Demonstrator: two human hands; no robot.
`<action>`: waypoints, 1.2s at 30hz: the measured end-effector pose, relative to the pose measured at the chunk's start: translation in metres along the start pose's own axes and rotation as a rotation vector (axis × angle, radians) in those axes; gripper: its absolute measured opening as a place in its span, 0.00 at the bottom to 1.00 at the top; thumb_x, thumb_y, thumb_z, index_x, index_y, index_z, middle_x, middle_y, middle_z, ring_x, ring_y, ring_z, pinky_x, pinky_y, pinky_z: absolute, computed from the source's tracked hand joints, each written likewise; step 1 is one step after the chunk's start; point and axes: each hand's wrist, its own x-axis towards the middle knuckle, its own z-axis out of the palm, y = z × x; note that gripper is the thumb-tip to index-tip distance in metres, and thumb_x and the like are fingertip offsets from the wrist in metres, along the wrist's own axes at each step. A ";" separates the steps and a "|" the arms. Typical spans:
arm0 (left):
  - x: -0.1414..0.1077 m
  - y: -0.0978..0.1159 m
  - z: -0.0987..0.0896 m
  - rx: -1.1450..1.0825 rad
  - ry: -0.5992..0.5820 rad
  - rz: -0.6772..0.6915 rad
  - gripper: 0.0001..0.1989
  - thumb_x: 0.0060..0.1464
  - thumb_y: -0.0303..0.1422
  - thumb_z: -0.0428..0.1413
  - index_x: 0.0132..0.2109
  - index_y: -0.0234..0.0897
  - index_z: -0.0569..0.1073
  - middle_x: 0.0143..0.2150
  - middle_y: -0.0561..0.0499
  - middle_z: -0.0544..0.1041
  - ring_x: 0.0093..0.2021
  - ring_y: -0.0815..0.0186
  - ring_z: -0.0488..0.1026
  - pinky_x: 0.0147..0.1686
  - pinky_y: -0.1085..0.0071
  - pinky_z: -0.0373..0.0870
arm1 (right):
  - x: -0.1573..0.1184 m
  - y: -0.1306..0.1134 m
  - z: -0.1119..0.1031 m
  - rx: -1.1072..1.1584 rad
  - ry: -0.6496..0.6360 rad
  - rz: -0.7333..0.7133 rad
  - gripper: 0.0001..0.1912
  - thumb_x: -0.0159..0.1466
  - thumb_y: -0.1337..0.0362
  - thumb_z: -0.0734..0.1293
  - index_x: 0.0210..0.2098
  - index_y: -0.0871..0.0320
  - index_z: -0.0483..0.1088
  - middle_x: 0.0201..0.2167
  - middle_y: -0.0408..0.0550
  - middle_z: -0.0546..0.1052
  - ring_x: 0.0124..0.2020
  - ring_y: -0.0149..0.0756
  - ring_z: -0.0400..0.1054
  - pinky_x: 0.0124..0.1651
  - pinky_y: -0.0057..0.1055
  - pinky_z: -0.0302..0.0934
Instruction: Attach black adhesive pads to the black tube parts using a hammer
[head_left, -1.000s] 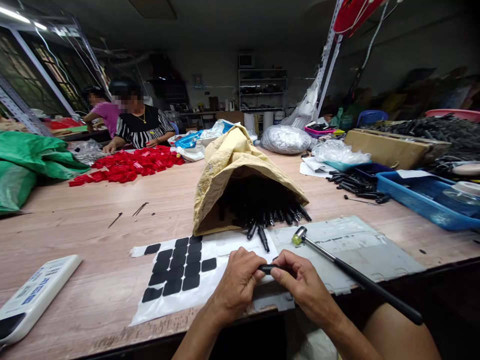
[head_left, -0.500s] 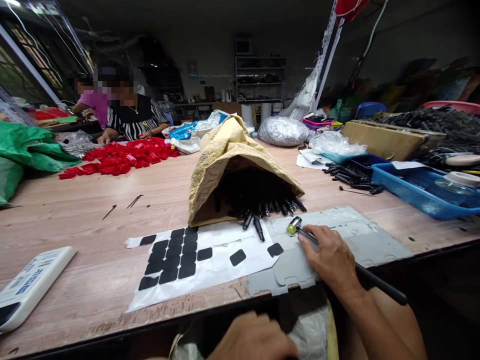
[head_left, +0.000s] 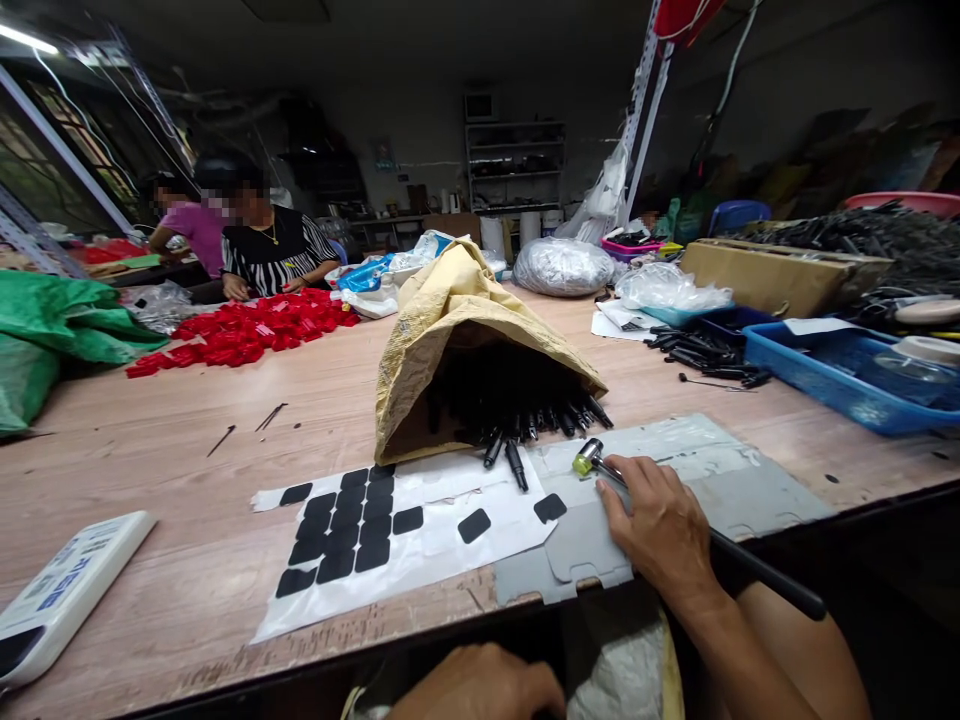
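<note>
A small hammer (head_left: 587, 457) with a yellow-green tip and long black handle lies under my right hand (head_left: 656, 515), whose fingers wrap round its shaft on the grey sheet (head_left: 697, 500). My left hand (head_left: 480, 685) is below the table edge, seen from the back; its fingertips and anything in them are hidden. A white backing sheet (head_left: 442, 570) carries several black rounded squares (head_left: 339, 540). Behind it, a tan sack (head_left: 420, 350) lies open toward me, full of black tubular parts (head_left: 555, 410). Two such parts (head_left: 516, 465) stick out onto the sheet.
On the left are a white scale (head_left: 71, 590), a green sack (head_left: 67, 330) and a red heap (head_left: 262, 330), with co-workers behind. To the right stand a blue tray (head_left: 817, 375), black parts (head_left: 697, 355) and a cardboard box (head_left: 757, 275).
The view has shifted slightly. My left hand has moved a little down and left, below the table edge. My right hand stays on the hammer.
</note>
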 end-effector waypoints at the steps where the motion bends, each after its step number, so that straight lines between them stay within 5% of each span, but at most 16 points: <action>1: 0.002 0.010 -0.020 -0.025 0.064 0.080 0.11 0.63 0.42 0.56 0.49 0.52 0.80 0.41 0.53 0.83 0.39 0.60 0.80 0.39 0.70 0.73 | 0.000 0.000 0.001 -0.003 0.000 0.000 0.12 0.69 0.60 0.62 0.50 0.54 0.69 0.43 0.50 0.76 0.45 0.45 0.67 0.46 0.39 0.56; 4: 0.019 0.016 -0.080 0.106 0.540 0.024 0.13 0.66 0.36 0.51 0.52 0.47 0.77 0.46 0.50 0.81 0.45 0.60 0.77 0.46 0.68 0.70 | -0.001 0.001 0.002 -0.004 0.001 -0.004 0.12 0.69 0.60 0.62 0.51 0.53 0.69 0.44 0.50 0.77 0.45 0.45 0.67 0.46 0.39 0.57; 6: 0.037 0.005 -0.113 0.303 0.723 -0.139 0.17 0.65 0.29 0.49 0.55 0.42 0.76 0.49 0.44 0.78 0.47 0.57 0.76 0.46 0.65 0.70 | -0.001 0.002 0.003 -0.002 0.000 -0.007 0.12 0.69 0.60 0.62 0.51 0.53 0.69 0.45 0.49 0.77 0.46 0.45 0.67 0.46 0.39 0.57; 10: 0.063 -0.019 -0.145 0.426 0.687 -0.297 0.20 0.62 0.29 0.51 0.59 0.46 0.74 0.53 0.44 0.77 0.53 0.52 0.74 0.48 0.62 0.69 | 0.000 0.003 0.003 -0.001 -0.001 0.005 0.12 0.68 0.60 0.63 0.51 0.53 0.69 0.45 0.49 0.77 0.45 0.45 0.67 0.46 0.39 0.57; 14: 0.067 -0.024 -0.144 0.327 0.629 -0.325 0.18 0.67 0.36 0.43 0.53 0.45 0.75 0.49 0.45 0.80 0.49 0.53 0.77 0.45 0.62 0.68 | 0.001 0.002 0.002 0.005 -0.004 0.010 0.12 0.68 0.61 0.63 0.50 0.53 0.70 0.45 0.48 0.77 0.45 0.44 0.67 0.46 0.39 0.57; 18: 0.068 -0.023 -0.136 0.289 0.663 -0.507 0.22 0.68 0.43 0.38 0.47 0.42 0.74 0.42 0.42 0.82 0.44 0.51 0.79 0.42 0.60 0.69 | 0.001 0.001 0.001 0.004 0.006 0.024 0.12 0.68 0.60 0.64 0.50 0.53 0.70 0.44 0.46 0.76 0.45 0.43 0.66 0.47 0.38 0.57; 23: 0.073 -0.031 -0.132 0.310 0.774 -0.712 0.19 0.62 0.47 0.48 0.43 0.38 0.76 0.43 0.36 0.82 0.47 0.42 0.78 0.41 0.57 0.70 | 0.001 0.001 0.002 0.009 0.015 0.030 0.12 0.67 0.60 0.65 0.50 0.52 0.71 0.43 0.45 0.76 0.44 0.42 0.67 0.47 0.38 0.58; 28: 0.066 -0.039 -0.132 0.287 0.829 -0.776 0.18 0.56 0.43 0.53 0.48 0.39 0.76 0.45 0.36 0.81 0.48 0.43 0.78 0.39 0.60 0.69 | 0.001 0.000 0.001 0.012 0.023 0.028 0.12 0.67 0.61 0.65 0.50 0.53 0.71 0.43 0.46 0.77 0.44 0.42 0.67 0.46 0.37 0.58; 32: 0.050 -0.033 -0.127 0.259 0.810 -0.716 0.14 0.56 0.42 0.54 0.43 0.41 0.79 0.41 0.42 0.82 0.45 0.49 0.77 0.35 0.65 0.64 | 0.001 -0.001 0.001 0.010 0.017 0.038 0.12 0.67 0.61 0.65 0.50 0.53 0.71 0.44 0.47 0.77 0.45 0.42 0.67 0.46 0.37 0.58; 36: 0.036 -0.017 -0.107 0.156 0.713 -0.399 0.12 0.56 0.41 0.56 0.43 0.44 0.79 0.31 0.53 0.78 0.33 0.62 0.73 0.30 0.70 0.58 | 0.001 0.000 0.001 0.021 0.019 0.046 0.12 0.67 0.61 0.65 0.50 0.53 0.71 0.44 0.47 0.76 0.44 0.42 0.67 0.47 0.37 0.58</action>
